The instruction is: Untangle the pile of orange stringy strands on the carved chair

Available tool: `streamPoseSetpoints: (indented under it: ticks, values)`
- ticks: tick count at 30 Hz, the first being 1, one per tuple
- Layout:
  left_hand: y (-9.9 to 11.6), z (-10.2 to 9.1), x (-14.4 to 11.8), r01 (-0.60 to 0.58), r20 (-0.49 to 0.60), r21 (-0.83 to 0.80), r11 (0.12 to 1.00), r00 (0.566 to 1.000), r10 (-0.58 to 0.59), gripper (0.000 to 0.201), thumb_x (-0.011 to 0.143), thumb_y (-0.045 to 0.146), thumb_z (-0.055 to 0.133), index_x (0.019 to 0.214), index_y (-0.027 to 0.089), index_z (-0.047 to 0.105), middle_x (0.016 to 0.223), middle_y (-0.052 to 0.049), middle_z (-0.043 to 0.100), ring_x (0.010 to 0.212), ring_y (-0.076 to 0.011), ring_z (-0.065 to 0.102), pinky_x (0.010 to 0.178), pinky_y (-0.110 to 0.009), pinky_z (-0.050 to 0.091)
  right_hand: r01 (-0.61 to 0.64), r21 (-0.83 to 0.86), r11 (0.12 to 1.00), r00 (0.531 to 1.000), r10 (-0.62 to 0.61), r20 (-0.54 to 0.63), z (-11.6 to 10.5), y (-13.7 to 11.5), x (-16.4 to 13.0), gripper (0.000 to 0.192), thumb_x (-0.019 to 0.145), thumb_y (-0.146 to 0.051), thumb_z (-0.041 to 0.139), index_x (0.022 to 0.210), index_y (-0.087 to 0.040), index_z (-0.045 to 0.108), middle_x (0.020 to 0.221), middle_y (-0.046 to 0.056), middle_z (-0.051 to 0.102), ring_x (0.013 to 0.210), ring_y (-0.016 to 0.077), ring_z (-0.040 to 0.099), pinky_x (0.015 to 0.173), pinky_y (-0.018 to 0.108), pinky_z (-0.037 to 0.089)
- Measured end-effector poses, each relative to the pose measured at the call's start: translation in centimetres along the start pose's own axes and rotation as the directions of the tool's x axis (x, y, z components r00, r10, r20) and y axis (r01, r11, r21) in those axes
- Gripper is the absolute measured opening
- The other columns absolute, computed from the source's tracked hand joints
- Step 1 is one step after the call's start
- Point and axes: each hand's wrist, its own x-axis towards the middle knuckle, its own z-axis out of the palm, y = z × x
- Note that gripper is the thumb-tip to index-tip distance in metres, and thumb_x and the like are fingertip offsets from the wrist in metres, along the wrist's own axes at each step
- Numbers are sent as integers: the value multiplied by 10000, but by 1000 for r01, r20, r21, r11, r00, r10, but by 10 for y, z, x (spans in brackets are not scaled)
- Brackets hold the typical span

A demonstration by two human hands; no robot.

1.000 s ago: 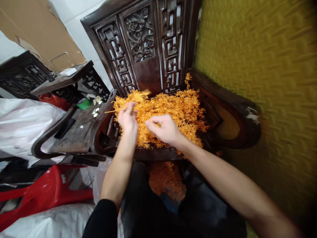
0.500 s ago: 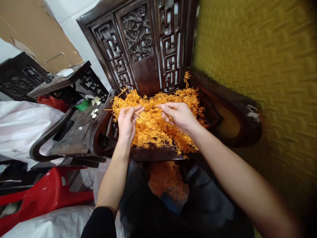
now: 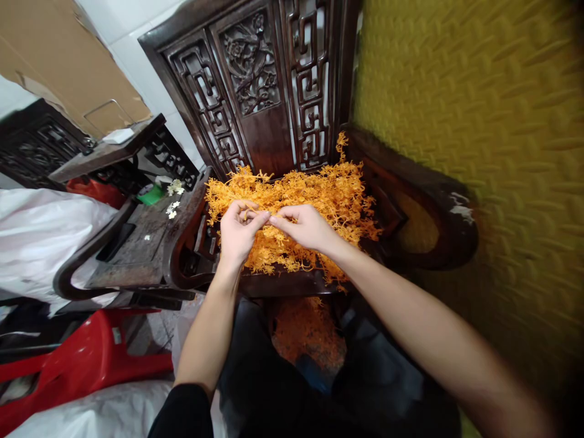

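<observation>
Where the heap of frilly orange plastic sprigs (image 3: pixel 296 213) fills the seat of the dark carved wooden armchair (image 3: pixel 274 91), we see both hands meet above it: the left hand (image 3: pixel 237 230) and right hand (image 3: pixel 306 226) each pinch, fingertips closed, one thin orange sprig stem (image 3: pixel 260 214) between them.

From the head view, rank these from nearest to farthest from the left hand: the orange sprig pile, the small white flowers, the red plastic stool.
From the left hand:
1. Orange sprig pile, under the fingertips on the carved chair seat.
2. Small white flowers, left, on the side table.
3. Red plastic stool, lower left on the floor.
</observation>
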Motion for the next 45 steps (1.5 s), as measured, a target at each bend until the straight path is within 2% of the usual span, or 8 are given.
streamPoseSetpoints:
  ticks: [8, 12, 15, 19, 25, 31, 39, 45]
  values:
    - [14, 0, -7, -33, -16, 164, 986, 999, 36, 361, 638, 271, 919, 801, 179, 610, 616, 43, 614, 506, -94, 578, 495, -213, 476, -178, 352, 919, 962, 237, -134, -1, 1, 8, 338, 852, -400, 715, 623, -164, 636, 499, -28, 514, 439, 79, 400, 455, 251, 288]
    - [11, -20, -6, -79, -112, 121, 989, 989, 93, 320, 656, 221, 904, 826, 182, 636, 666, 32, 638, 579, -102, 633, 567, -214, 497, -118, 640, 760, 744, 494, -449, -53, 22, 18, 152, 797, -217, 728, 699, -153, 632, 506, -58, 461, 394, 39, 338, 369, 195, 165]
    - [2, -28, 1, -18, -160, -42, 999, 987, 11, 355, 664, 229, 903, 873, 189, 619, 673, 29, 665, 596, -106, 655, 589, -210, 497, -100, 783, 614, 839, 475, -265, -78, 27, 12, 149, 799, -267, 737, 849, -145, 668, 544, -61, 467, 409, 34, 375, 354, 161, 177]
    - [-6, -19, 9, 15, -186, -205, 979, 981, -54, 409, 633, 243, 921, 882, 185, 601, 674, 29, 676, 639, -102, 669, 602, -192, 486, -148, 781, 607, 942, 326, -75, -61, 19, 1, 384, 766, -263, 765, 1123, -143, 691, 684, -11, 599, 457, 59, 483, 348, 178, 180]
    - [-10, 2, 5, -6, -251, -303, 953, 965, -74, 473, 619, 292, 932, 909, 198, 571, 764, 28, 681, 696, -88, 674, 633, -187, 481, -220, 762, 609, 955, 295, 40, -28, 11, 1, 312, 764, -248, 749, 1062, -173, 693, 790, -4, 579, 510, 60, 491, 377, 204, 146]
    - [-12, 11, 1, -83, -248, -222, 971, 968, 27, 461, 648, 319, 917, 896, 208, 544, 836, 13, 685, 723, -99, 667, 727, -244, 522, -367, 577, 730, 929, 319, 189, -14, 5, 0, 534, 798, -706, 695, 733, -186, 588, 643, -22, 468, 451, 65, 346, 386, 260, 106]
    - [-5, 8, -1, -131, -248, -140, 982, 964, 93, 403, 656, 273, 896, 796, 202, 525, 727, 25, 676, 625, -117, 645, 650, -271, 513, -41, 136, 990, 999, 44, -18, -19, 0, 3, 485, 844, -637, 672, 728, -168, 714, 597, -9, 539, 539, 122, 467, 577, 314, 361]
    - [-6, 23, 2, -79, -286, -210, 974, 958, 16, 391, 598, 257, 903, 761, 190, 554, 652, 43, 617, 612, -112, 633, 540, -224, 441, 42, -99, 994, 989, -55, -134, -26, -1, 7, 404, 896, -475, 650, 635, -170, 689, 665, 33, 625, 653, 153, 544, 681, 339, 409]
